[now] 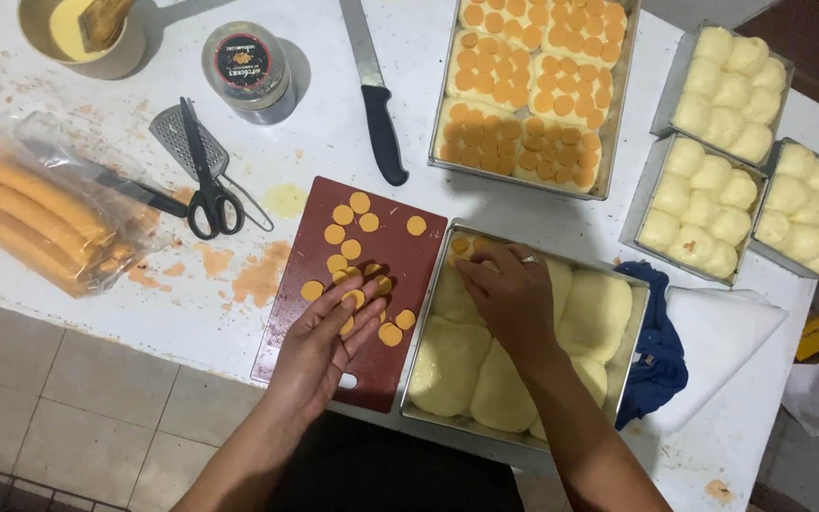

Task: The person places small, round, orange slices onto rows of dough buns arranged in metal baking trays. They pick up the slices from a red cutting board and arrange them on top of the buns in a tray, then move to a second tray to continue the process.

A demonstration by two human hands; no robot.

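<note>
My left hand (326, 343) lies on a dark red cutting board (409, 261), its fingers gathering several round orange sausage slices (352, 228) scattered there. My right hand (514, 296) reaches into a square metal tray (629, 353) of pale risen dough buns (447, 365) and presses orange slices onto the top-left bun. A ring shows on one of its fingers.
A tray of buns covered in orange slices (528, 90) sits behind, with three tins of plain dough balls (727, 81) at right. A black-handled knife (376, 104), scissors (206, 175), a grater (182, 133), a bag of sausages (35, 218), a jar (246, 68), a bowl with brush (82, 33) and a blue cloth (661, 346) lie around.
</note>
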